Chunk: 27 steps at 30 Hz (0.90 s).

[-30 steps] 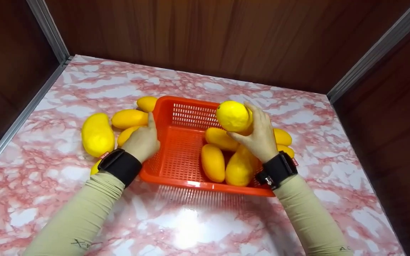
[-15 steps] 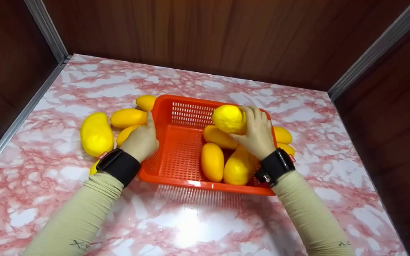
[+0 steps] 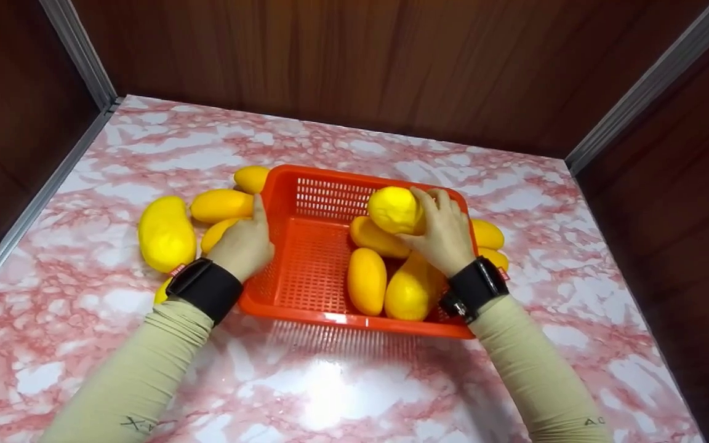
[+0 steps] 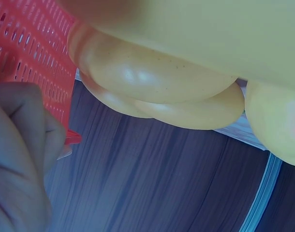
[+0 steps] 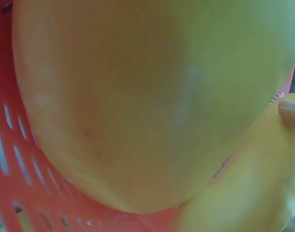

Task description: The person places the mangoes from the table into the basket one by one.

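In the head view my right hand (image 3: pixel 444 237) grips a bright yellow mango (image 3: pixel 395 210) over the right half of an orange-red plastic basket (image 3: pixel 311 258). The mango sits low, just above or touching several mangoes (image 3: pixel 367 282) in that half. The thumb (image 5: pixel 291 115) presses on a mango in the right wrist view, where a nearer mango (image 5: pixel 138 106) fills most of the picture. My left hand (image 3: pixel 240 246) holds the basket's left rim, index finger extended along it. In the left wrist view its curled fingers (image 4: pixel 29 121) meet the rim; the thumb is hidden.
Outside the basket's left side lie several mangoes (image 3: pixel 167 234), one partly behind the left wrist. More mangoes (image 3: pixel 488 234) lie beyond the right wall. Dark wood-grain panels (image 3: pixel 354 67) enclose the pink-and-white marbled table (image 3: pixel 207 147) at the back and sides.
My right hand has lowered the mango and shifted it slightly left, down toward the mangoes in the basket. My left hand has stayed at the left rim.
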Tool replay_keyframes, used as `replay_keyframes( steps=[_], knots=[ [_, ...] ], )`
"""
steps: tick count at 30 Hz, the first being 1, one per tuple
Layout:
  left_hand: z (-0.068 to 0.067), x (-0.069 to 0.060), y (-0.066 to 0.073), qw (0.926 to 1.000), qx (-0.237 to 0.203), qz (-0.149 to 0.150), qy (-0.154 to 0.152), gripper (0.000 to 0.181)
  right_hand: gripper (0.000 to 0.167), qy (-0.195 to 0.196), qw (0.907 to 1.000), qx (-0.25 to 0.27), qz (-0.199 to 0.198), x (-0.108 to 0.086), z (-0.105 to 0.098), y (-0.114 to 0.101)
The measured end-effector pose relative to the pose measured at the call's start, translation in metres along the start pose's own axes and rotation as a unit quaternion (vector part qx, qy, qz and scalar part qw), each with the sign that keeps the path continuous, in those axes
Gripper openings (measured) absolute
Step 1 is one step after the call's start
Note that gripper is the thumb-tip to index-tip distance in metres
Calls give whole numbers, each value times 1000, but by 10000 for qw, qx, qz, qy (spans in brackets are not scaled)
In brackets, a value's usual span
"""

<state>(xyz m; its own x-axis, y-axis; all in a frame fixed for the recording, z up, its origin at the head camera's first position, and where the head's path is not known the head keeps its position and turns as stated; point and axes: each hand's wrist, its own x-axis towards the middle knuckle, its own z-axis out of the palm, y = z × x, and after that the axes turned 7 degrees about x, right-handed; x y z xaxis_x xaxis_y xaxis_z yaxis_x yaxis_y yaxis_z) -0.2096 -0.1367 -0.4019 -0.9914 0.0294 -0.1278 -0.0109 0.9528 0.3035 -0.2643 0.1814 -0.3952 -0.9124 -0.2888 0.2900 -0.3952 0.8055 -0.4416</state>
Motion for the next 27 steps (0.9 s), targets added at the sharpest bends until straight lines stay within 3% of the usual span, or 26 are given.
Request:
replay_keyframes(
  steps=[14, 27],
  knots=[
    [-1, 0, 0, 9999, 81, 53, 70, 83, 78, -130, 9996, -244, 11, -1, 1, 1],
    [-1, -1, 1, 9999, 85, 65, 130, 82, 81, -316, 9994, -23, 142, -2, 2, 2]
  ],
)
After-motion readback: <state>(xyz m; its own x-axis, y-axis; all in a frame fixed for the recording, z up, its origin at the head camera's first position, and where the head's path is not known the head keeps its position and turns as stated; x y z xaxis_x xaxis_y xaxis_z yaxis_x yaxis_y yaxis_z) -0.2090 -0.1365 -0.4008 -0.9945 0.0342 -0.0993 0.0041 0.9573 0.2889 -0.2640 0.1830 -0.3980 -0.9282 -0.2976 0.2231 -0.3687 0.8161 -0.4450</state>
